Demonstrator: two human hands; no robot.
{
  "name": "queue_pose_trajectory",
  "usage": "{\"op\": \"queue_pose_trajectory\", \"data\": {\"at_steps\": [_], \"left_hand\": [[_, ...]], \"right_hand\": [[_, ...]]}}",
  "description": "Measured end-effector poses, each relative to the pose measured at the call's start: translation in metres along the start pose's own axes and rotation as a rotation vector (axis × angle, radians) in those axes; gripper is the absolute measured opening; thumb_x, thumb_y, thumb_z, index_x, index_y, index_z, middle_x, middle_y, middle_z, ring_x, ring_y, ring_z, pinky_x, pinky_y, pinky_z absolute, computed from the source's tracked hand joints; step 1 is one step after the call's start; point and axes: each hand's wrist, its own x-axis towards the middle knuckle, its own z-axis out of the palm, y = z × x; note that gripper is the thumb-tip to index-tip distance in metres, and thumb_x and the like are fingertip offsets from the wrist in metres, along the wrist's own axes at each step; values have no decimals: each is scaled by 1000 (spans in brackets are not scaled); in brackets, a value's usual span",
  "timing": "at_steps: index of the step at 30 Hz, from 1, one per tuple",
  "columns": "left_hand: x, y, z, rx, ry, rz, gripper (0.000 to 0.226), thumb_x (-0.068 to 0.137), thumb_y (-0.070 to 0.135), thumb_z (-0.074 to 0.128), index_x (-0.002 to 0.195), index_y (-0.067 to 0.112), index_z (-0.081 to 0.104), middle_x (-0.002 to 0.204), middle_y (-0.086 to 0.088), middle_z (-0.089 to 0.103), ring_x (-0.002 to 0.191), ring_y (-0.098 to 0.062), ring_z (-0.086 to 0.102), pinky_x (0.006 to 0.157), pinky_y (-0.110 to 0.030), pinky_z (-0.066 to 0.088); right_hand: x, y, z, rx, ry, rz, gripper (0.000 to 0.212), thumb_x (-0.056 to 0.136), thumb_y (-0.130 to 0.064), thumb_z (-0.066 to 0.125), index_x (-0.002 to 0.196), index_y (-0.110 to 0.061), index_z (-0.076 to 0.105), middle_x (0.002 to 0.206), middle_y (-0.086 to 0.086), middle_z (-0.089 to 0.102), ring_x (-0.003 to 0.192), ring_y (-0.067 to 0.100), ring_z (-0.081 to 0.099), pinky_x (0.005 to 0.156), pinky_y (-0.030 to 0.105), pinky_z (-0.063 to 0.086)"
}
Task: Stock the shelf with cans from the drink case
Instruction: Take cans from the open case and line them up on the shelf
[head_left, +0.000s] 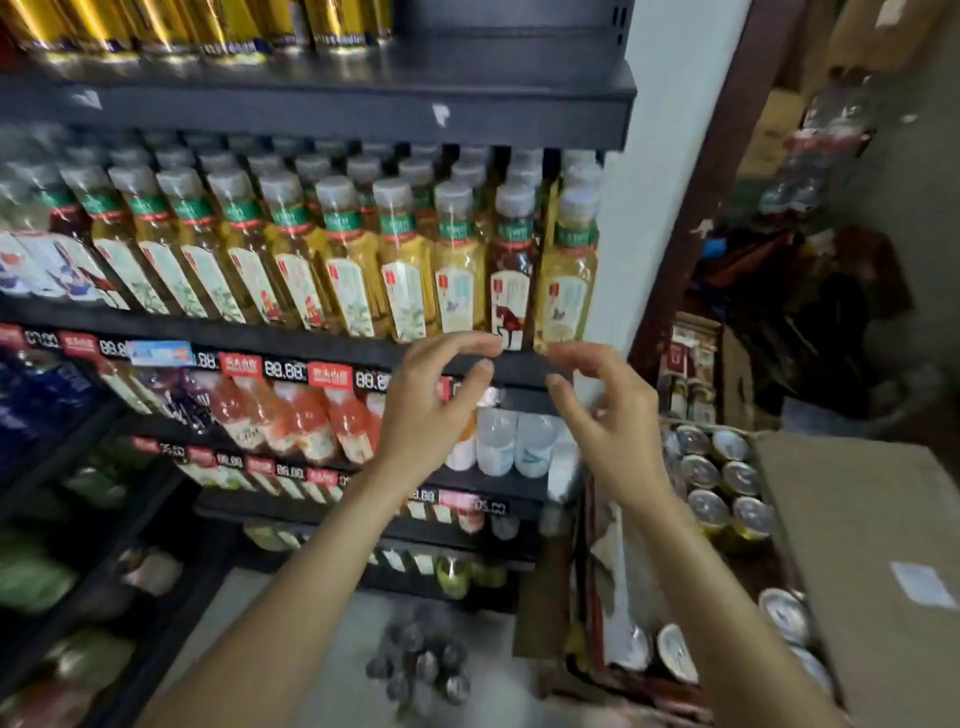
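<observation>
Gold cans stand in a row on the top shelf of a dark rack, with bare shelf to their right. The drink case, an open cardboard box at lower right, holds several silver-topped cans. My left hand and my right hand are both raised in front of the middle shelf edge, fingers curled and apart, holding nothing. They hover left of the case and well below the top shelf.
Tea bottles fill the middle shelf, with pink and clear bottles below. A shrink-wrapped pack of bottles lies on the floor. A white pillar and cluttered storage stand to the right.
</observation>
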Motion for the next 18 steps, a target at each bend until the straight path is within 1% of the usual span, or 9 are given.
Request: {"op": "queue_pose_trajectory", "data": {"at_steps": [2,3,6,9,11,13,14,16,18], "left_hand": [[-25,-7,21,3,-107,-112,17,89,18,58,104,23,66,100,19,65,100,7,57,88,-10,40],[-37,-10,31,12,-138,-149,18,89,14,59,104,20,66,99,16,66,98,7,58,85,-8,41],[-71,-19,65,52,-200,-239,20,88,12,60,105,19,67,101,10,69,96,2,61,83,-13,47],[-102,-30,103,80,-268,-295,20,87,11,61,105,18,67,97,7,70,89,-1,63,82,-16,48],[-122,-38,131,128,-378,-302,20,86,15,62,106,19,66,97,8,69,90,-5,63,83,-23,50],[-143,-45,159,196,-531,-287,22,86,19,64,107,20,65,101,7,67,97,-9,60,86,-30,49],[-152,-47,172,240,-609,-271,23,85,21,64,108,19,64,104,4,66,101,-13,57,87,-31,47],[-166,-49,194,316,-737,-222,28,84,23,66,112,17,64,109,-1,64,107,-19,53,87,-27,40],[-174,-52,215,378,-830,-135,33,82,22,67,114,13,63,113,-5,63,110,-23,52,90,-26,34]], "right_hand": [[-30,25,-14,-81,-142,103,24,89,-18,61,113,-17,61,104,-12,60,98,5,56,83,20,44],[-45,38,-21,-133,-211,144,25,88,-18,62,114,-17,61,103,-11,60,96,7,57,82,22,44],[-90,74,-42,-235,-371,291,27,87,-16,63,114,-14,62,103,0,65,96,17,61,78,30,48],[-136,108,-65,-290,-447,457,28,85,-12,63,113,-13,63,105,5,68,95,21,63,78,37,51],[-165,131,-83,-331,-459,551,29,82,-8,64,111,-13,65,105,8,69,95,26,64,80,39,51],[-191,152,-102,-373,-490,608,30,81,-5,65,110,-11,66,106,11,68,94,30,65,80,36,49],[-203,161,-111,-390,-525,619,31,80,-4,65,110,-10,65,107,12,68,94,32,64,79,35,48],[-222,175,-125,-430,-587,612,33,79,-2,65,111,-8,65,106,15,67,94,34,64,78,35,47],[-235,181,-131,-503,-611,564,35,74,-1,69,108,-8,67,100,16,67,90,38,63,72,32,47]]}}
